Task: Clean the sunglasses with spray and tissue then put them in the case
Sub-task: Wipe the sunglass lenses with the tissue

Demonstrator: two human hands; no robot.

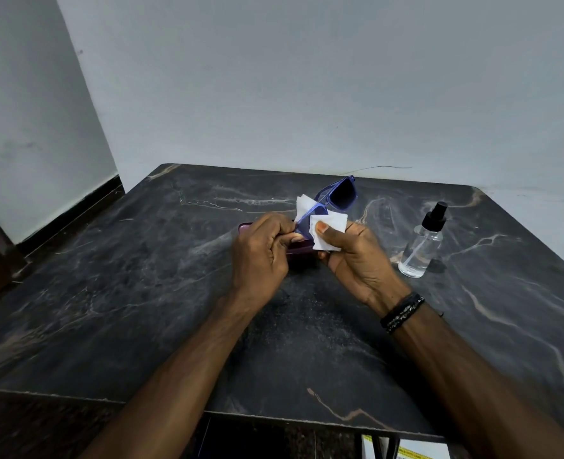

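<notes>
The left hand [263, 251] held the sunglasses [332, 202] up over the table [141, 276]. Its fingers were curled round one end of the blue frame, most likely so the glasses would not wobble while they were rubbed. The far lens [343, 193] stuck up and away from the hands, dark and bare.

The right hand [353, 253] pinched a white tissue [327, 231] against the near lens. The thumb pressed on the front of the tissue. A bit more tissue poked out behind the frame, so it looked folded round the lens to wipe both sides at once.

The case [302, 248] lay on the table right under the hands. It was dark purple, and the hands hid most of it. I could not tell if it was open or closed. It seemed to be kept close so the glasses could go in soon.

The spray bottle [421, 246] stood upright on the table, off to the right, apart from the hands. Nobody was touching it, and its black top was on. I think the spraying was done and the wiping was the step going on. The far lens may still have needed a wipe. After that, the glasses had to be folded and put in the case.

The person wore dark bands [402, 312] on the right wrist.
</notes>
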